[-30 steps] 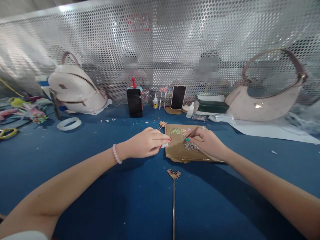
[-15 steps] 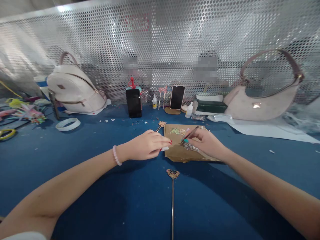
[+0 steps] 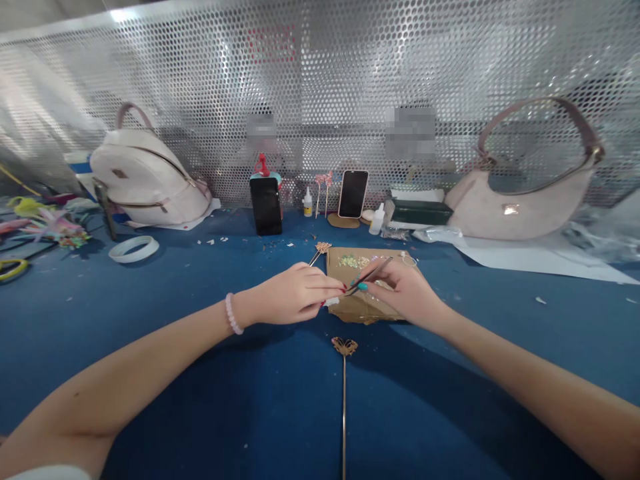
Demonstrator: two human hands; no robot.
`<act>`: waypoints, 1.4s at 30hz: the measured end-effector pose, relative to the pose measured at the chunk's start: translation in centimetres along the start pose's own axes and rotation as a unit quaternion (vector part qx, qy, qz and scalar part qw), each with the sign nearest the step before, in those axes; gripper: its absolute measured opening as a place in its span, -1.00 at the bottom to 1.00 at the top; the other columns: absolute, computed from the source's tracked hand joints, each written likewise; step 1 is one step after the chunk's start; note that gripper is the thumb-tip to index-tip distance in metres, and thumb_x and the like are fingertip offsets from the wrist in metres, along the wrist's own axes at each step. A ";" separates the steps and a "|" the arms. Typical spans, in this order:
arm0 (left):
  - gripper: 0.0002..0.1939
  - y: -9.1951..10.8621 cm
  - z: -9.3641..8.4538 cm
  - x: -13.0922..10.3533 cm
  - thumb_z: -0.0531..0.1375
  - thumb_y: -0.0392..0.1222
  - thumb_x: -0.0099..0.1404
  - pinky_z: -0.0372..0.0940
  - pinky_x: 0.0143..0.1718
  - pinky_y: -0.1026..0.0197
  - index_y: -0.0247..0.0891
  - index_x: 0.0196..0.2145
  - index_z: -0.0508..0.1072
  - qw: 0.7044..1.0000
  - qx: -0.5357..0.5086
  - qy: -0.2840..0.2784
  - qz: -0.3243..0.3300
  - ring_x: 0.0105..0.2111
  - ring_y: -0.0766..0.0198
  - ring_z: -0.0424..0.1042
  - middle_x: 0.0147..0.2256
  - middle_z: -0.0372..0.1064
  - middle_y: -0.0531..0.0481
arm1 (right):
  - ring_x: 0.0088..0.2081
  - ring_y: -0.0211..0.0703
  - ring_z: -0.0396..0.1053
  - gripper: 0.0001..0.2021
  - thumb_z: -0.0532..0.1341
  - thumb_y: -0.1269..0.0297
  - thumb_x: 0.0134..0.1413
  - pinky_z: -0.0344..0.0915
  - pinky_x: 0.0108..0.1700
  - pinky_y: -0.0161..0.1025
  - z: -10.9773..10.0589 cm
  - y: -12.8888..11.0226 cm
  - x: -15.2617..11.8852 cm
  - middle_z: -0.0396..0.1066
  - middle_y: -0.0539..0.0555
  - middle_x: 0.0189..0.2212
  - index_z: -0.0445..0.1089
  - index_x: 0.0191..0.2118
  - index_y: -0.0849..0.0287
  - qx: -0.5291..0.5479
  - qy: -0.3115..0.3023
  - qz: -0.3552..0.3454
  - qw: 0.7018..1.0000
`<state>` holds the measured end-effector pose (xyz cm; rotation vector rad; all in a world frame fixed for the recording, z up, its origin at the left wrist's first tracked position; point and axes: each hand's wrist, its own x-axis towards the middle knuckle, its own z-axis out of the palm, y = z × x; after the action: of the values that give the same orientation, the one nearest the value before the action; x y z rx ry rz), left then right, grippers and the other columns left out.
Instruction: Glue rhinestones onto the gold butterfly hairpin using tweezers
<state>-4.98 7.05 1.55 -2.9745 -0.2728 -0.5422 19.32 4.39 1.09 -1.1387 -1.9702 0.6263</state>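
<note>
My right hand (image 3: pixel 413 293) is closed around dark tweezers (image 3: pixel 374 271), their tips at the fingertips of my left hand. My left hand (image 3: pixel 295 293) has its fingers pressed together at the left edge of a piece of cardboard (image 3: pixel 357 313). What they pinch is too small or hidden to name; a bit of white (image 3: pixel 332 302) shows beneath them. Small green sequin-like pieces (image 3: pixel 349 261) lie on the cardboard, with more pieces partly behind my right hand. In front lies a gold hairpin with a butterfly top (image 3: pixel 345 346). Another ornamented pin (image 3: pixel 323 247) lies behind my left hand.
Along the back stand two phones (image 3: pixel 267 207) (image 3: pixel 353 193), glue bottles (image 3: pixel 307 202) (image 3: pixel 377 219) and a dark green box (image 3: pixel 421 212). A pale backpack (image 3: pixel 145 177) and tape roll (image 3: pixel 134 249) are left, a handbag (image 3: pixel 520 203) right. A perforated metal screen (image 3: pixel 340 87) rises behind.
My right hand has moved left with the tweezers, from over the small pieces on the cardboard to my left fingertips. My left hand has barely moved.
</note>
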 end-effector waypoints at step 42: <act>-0.68 -0.2 -0.2 -0.1 -0.05 -0.34 0.37 0.15 -0.07 0.10 -0.33 0.05 0.28 1.000 0.000 0.007 -0.029 -0.05 0.19 0.34 0.03 0.36 -0.11 | -0.32 -0.13 0.44 -0.88 0.13 0.26 0.01 0.37 -0.27 -0.13 0.0 0.7 -0.1 0.46 0.04 -0.36 0.41 -0.35 0.10 -0.045 -0.008 -0.008 0.999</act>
<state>-5.19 7.19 1.69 -2.9699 -0.3581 -0.5706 19.73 4.63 0.59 -1.1746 -2.0374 0.5438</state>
